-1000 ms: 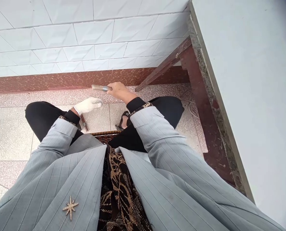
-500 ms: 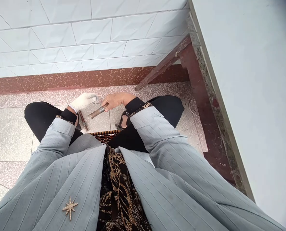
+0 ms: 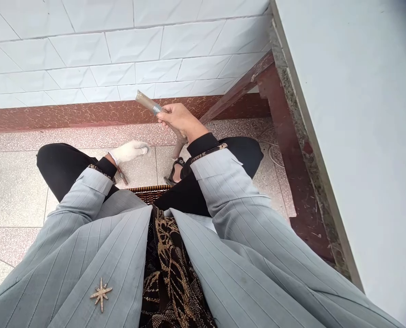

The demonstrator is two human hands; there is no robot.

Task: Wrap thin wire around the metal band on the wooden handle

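White tiles (image 3: 134, 45) up front, speckled floor (image 3: 15, 182) below. Right hand (image 3: 180, 119) is wrapped round the stick (image 3: 144, 101) mid-length, probably for balance, keeping it above the floor. Gloved left hand (image 3: 126, 152) is loosely curled; can't tell if it's pinching anything.

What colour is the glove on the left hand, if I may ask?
The glove is off-white, seen in the head view.
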